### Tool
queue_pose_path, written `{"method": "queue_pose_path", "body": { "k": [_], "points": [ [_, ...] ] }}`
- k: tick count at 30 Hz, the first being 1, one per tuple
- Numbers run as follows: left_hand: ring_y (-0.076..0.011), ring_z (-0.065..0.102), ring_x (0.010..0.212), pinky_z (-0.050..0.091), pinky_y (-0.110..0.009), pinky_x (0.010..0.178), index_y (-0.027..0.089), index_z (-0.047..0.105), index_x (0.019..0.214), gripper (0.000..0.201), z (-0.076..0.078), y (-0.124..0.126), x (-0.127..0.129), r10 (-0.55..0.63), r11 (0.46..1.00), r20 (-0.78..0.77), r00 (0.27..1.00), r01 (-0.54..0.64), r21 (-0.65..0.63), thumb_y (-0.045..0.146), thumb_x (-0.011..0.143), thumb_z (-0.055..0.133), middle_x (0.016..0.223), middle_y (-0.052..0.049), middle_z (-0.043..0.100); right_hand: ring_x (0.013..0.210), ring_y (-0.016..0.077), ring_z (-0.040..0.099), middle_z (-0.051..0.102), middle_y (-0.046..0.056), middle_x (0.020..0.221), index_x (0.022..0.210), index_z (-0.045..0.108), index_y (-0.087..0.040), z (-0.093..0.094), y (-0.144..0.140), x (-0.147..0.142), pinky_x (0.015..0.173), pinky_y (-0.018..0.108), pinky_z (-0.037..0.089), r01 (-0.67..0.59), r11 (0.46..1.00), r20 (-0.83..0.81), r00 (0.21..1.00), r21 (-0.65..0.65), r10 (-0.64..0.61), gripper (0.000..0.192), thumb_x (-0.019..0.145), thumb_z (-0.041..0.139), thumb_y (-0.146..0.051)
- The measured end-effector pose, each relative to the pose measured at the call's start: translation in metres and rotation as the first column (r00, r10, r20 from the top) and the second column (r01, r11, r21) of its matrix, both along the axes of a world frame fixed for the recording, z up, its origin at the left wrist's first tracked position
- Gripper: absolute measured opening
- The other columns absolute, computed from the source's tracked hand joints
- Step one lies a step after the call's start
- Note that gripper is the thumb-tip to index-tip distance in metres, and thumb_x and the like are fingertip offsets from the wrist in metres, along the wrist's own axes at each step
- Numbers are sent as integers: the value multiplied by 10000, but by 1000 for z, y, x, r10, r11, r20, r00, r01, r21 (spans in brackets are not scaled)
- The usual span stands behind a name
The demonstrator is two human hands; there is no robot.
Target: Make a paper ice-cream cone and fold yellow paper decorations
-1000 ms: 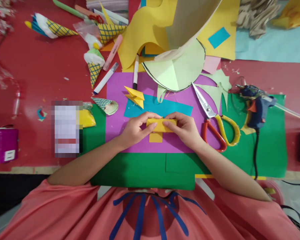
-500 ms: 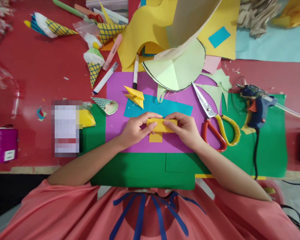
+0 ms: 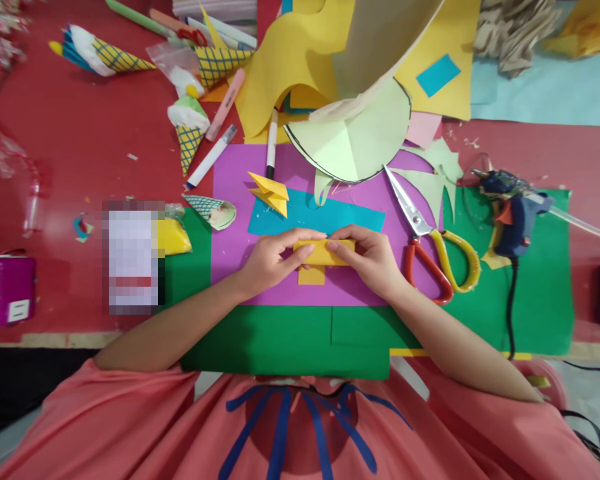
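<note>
My left hand [image 3: 279,259] pinches the left end of a folded strip of yellow paper [image 3: 323,255], thumb in front and fingers behind. The right end is pinched the same way by my right hand [image 3: 367,257]. Just below it, a smaller yellow paper piece [image 3: 311,275] lies on the purple sheet [image 3: 260,293]. Beyond my fingers is a blue paper strip [image 3: 315,212], with a folded yellow paper shape [image 3: 271,193] at its left end. Large scissors [image 3: 420,233] with one red and one yellow handle lie to the right of my right hand.
A glue gun [image 3: 517,213] with a black cord rests on the green sheet [image 3: 545,300] at right. A pale green paper disc [image 3: 365,143] and curled yellow paper [image 3: 300,53] are ahead. Paper ice-cream cones [image 3: 189,127] and markers [image 3: 213,157] lie at upper left.
</note>
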State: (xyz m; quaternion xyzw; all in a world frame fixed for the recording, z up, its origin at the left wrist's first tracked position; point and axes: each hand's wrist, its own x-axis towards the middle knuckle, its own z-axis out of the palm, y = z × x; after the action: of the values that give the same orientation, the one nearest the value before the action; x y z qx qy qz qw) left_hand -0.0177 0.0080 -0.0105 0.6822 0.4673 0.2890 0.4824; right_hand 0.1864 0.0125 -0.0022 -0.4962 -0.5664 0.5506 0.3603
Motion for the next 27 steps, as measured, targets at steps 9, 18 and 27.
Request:
{"method": "queue_pose_path", "body": {
  "k": [9,18,27],
  "points": [
    [-116,721,803,577,-185,677,255,692,1141,314,2,0,0,3,999,-19,1000,-3,38,426,932,531,1118,-13,746,750,142,637,720,27,815,792,695,-183,0,0,-1,713,282,493,-11,1000,-11,1000,6,11,146,832,661,-319],
    [-86,701,691,542,-151,633,250,715,1103,275,2,2,-1,-52,981,-79,995,66,183,374,922,548,1036,-10,770,677,122,602,694,19,732,762,685,-169,2,0,1,625,243,462,-82,997,-8,997,6,82,204,842,654,-354],
    [-128,709,722,552,-198,622,206,617,1212,363,2,-1,-2,-2,1000,38,999,1,14,412,922,544,902,-26,762,720,141,626,708,24,771,754,683,-183,0,-1,0,671,268,485,-31,999,3,1000,28,31,171,834,643,-329]
  ]
}}
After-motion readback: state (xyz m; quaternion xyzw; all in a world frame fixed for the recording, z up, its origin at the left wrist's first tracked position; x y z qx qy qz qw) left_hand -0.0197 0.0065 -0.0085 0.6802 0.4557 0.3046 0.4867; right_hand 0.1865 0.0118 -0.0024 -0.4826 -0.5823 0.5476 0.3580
